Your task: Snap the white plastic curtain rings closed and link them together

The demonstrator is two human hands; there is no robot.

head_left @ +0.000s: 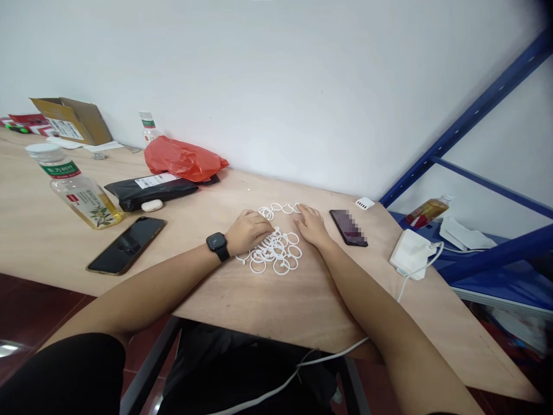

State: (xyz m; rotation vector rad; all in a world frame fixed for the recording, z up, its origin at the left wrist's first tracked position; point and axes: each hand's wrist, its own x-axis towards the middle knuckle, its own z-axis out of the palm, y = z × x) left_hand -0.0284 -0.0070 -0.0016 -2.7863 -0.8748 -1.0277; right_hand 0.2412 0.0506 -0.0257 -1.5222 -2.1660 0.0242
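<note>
A pile of white rings point(276, 252) lies on the wooden table in front of me. Behind it, several more white rings point(276, 207) form a row. My left hand point(250, 231), with a black watch on its wrist, rests at the left edge of the pile; its fingers are bent together over the rings, and what they grip is too small to make out. My right hand point(311, 223) lies to the right of the pile with its fingers apart, a fingertip touching the right end of the row.
On the left are a phone point(127, 245), a bottle point(78, 193), a white case point(151, 205), a black package point(159, 191) and a red bag point(185, 158). A second phone point(348, 226) and a white charger point(412, 255) with a cable lie on the right.
</note>
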